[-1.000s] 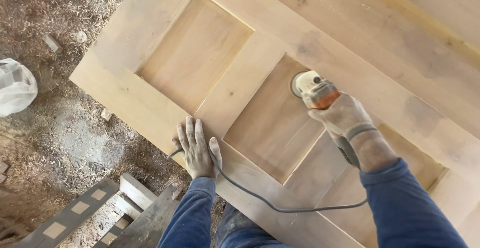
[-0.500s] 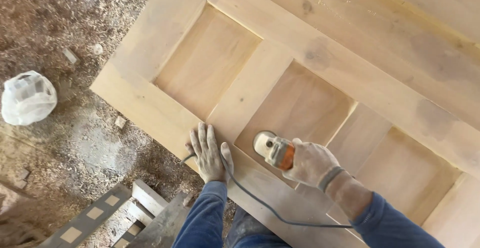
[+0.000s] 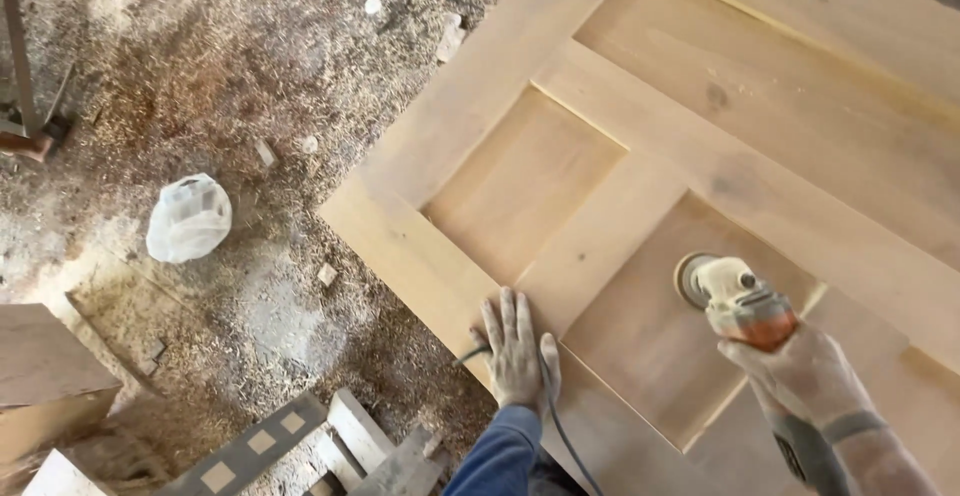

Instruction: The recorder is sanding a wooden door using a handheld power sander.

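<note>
A large bare wooden panelled door [image 3: 640, 106] lies flat, filling the right of the view. My left hand [image 3: 517, 349] rests flat, fingers spread, on the door's near rail by its edge. My right hand [image 3: 800, 376], dusty and with a band at the wrist, grips an orange and cream angle sander [image 3: 735, 301]. Its disc presses on the recessed panel [image 3: 650, 336] at the lower right. The sander's black cord [image 3: 560, 426] runs under my left hand and down past my blue sleeve.
The floor at left is covered in sawdust and small wood offcuts. A white crumpled plastic bag [image 3: 188, 218] lies on it. A wooden board [image 3: 45, 366] sits at the lower left, slatted wooden pieces [image 3: 300, 446] at the bottom, a metal stand leg [image 3: 22, 56] at the top left.
My right hand has swept the sander across the panel, first toward my left hand, then back to the right. The view has shifted, showing more floor at left. My left hand stays pressed down.
</note>
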